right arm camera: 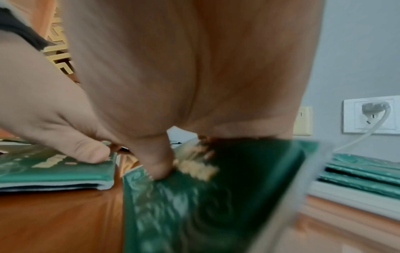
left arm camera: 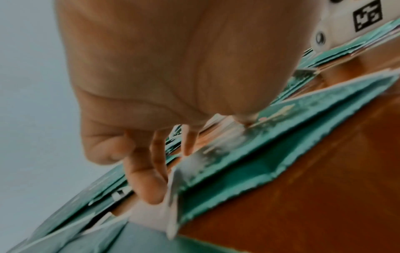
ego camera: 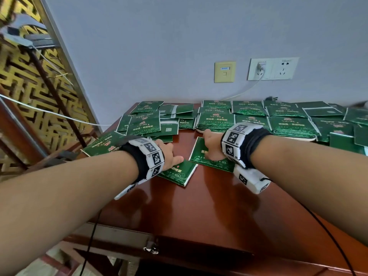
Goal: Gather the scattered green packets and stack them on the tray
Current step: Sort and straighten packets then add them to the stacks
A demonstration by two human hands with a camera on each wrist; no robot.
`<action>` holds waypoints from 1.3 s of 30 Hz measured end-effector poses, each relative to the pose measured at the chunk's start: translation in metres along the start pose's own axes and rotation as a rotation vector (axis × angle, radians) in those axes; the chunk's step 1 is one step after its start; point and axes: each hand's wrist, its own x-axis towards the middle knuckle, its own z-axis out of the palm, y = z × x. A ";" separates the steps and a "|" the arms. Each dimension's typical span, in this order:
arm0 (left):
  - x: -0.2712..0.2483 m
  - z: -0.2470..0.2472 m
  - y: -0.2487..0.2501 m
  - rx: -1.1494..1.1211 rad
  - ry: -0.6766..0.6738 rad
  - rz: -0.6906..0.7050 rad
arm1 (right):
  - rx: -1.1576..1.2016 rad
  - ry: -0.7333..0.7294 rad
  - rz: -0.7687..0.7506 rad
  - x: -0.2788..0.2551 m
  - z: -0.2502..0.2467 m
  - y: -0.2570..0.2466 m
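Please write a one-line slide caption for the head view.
Both hands, left hand and right hand, each press a green packet on the wooden table.

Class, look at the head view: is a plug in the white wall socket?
Yes, a white plug sits in the white wall socket, its cable hanging down.

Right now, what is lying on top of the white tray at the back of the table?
Stacks of green packets cover the white tray; only its front rim shows. Its inner surface is hidden under them. The right hand holds another packet in front of it.
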 end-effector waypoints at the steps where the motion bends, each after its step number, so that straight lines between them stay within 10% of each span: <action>1: -0.002 -0.002 -0.001 0.006 0.011 -0.019 | -0.014 -0.029 0.008 -0.002 -0.002 -0.001; 8: -0.014 0.002 -0.018 -0.121 -0.006 0.440 | 0.048 -0.048 0.049 0.000 0.004 0.007; 25: -0.024 -0.001 0.002 -0.391 0.106 0.427 | 0.084 0.121 0.063 -0.002 0.002 0.048; 39: 0.096 -0.121 0.035 -0.274 0.304 0.422 | 0.016 0.137 0.242 0.024 -0.019 0.131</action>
